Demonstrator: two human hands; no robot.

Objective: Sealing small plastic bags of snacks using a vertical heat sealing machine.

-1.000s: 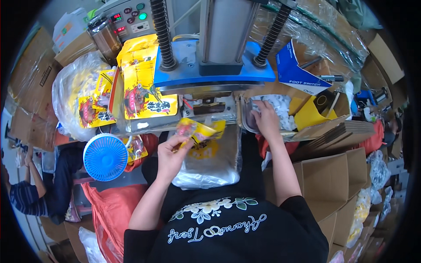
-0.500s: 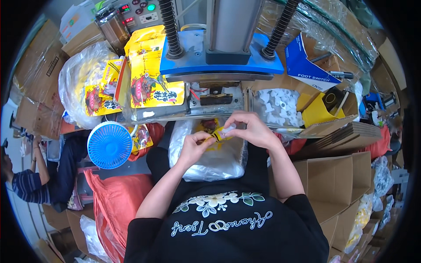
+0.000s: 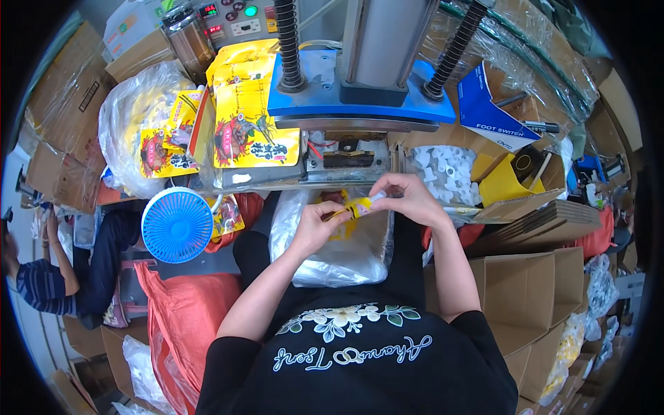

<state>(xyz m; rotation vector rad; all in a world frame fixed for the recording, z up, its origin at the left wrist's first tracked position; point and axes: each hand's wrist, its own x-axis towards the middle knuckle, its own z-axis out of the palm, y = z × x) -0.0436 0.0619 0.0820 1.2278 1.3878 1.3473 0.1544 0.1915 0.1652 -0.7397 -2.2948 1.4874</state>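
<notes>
Pinching one yellow packet (image 3: 357,207) with your left grip (image 3: 315,225), hold it lightly and level against creasing, square to your right grip (image 3: 413,200), which seems to pinch one white piece (image 3: 377,196) at its far end, though fingers half hide this. Beyond your grips stands one blue press (image 3: 309,75); to their right, white fittings (image 3: 446,169) heaped past counting; to their left, one blue fan (image 3: 178,225).
</notes>
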